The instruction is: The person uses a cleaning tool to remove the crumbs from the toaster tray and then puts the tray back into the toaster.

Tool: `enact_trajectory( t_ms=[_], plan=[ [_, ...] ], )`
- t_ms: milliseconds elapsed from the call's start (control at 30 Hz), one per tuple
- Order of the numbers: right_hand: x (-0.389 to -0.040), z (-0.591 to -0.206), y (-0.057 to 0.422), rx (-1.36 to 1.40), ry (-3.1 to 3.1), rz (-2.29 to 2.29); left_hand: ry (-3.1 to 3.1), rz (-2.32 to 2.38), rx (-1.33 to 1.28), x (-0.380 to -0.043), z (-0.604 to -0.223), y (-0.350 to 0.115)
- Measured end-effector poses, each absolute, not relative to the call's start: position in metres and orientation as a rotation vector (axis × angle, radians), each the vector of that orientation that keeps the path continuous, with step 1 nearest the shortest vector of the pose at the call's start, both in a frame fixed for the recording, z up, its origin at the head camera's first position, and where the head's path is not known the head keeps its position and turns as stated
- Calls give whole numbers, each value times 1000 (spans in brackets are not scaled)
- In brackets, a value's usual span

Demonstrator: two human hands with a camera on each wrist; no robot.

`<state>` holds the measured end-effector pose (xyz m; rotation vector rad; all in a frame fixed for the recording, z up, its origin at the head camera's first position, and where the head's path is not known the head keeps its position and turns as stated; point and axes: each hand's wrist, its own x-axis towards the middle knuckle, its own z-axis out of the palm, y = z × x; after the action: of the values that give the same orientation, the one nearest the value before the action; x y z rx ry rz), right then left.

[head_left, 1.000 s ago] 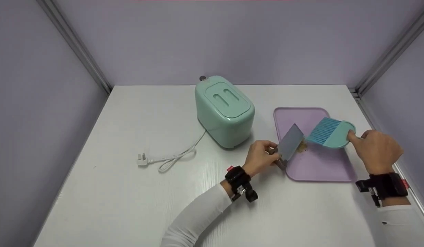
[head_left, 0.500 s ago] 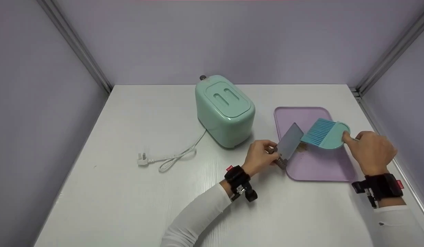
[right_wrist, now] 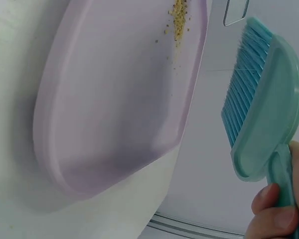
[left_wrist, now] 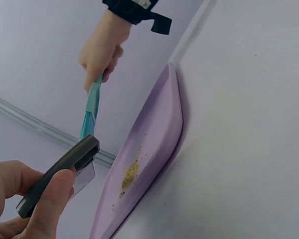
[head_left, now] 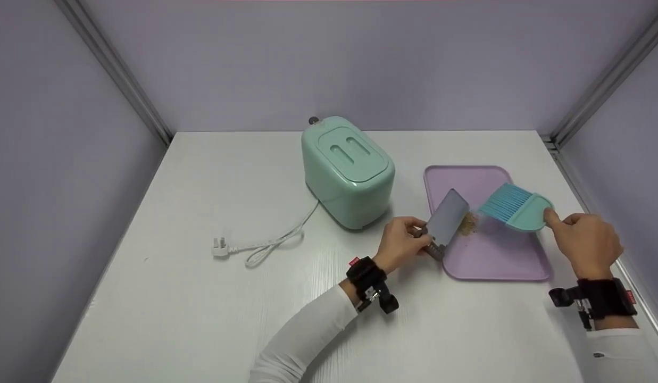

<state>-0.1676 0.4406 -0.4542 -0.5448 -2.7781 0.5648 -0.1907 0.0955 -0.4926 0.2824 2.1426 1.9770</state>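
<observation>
My left hand [head_left: 400, 242] pinches a scraper [head_left: 447, 217] by its dark handle. The flat, translucent greyish blade is tilted over the left side of the purple tray [head_left: 499, 266]. Beside the blade, a small heap of yellowish crumbs [head_left: 468, 223] lies in the tray, with loose bits around it in the left wrist view [left_wrist: 130, 175]. My right hand [head_left: 589, 244] grips the handle of a teal hand brush [head_left: 528, 213]. Its blue bristles [right_wrist: 246, 82] point left, held above the tray and apart from the crumbs.
Left of the tray stands a mint-green toaster [head_left: 350, 170] with its lid on. A white cord with a plug [head_left: 220, 248] lies loosely looped on the white table [head_left: 201, 319]. Panels enclose the back and sides.
The brush first went left to the scraper blade, then drew back right, leaving the crumbs in fuller view. The scraper blade has shifted slightly left. The tray and toaster stay put.
</observation>
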Motion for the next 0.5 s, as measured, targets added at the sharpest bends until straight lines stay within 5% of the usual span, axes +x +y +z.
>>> enact_trajectory(
  t_ms=[500],
  plan=[
    [-177,-460,465,-611,-2707,662,2094,2018,288,-190,-493,88]
  ],
)
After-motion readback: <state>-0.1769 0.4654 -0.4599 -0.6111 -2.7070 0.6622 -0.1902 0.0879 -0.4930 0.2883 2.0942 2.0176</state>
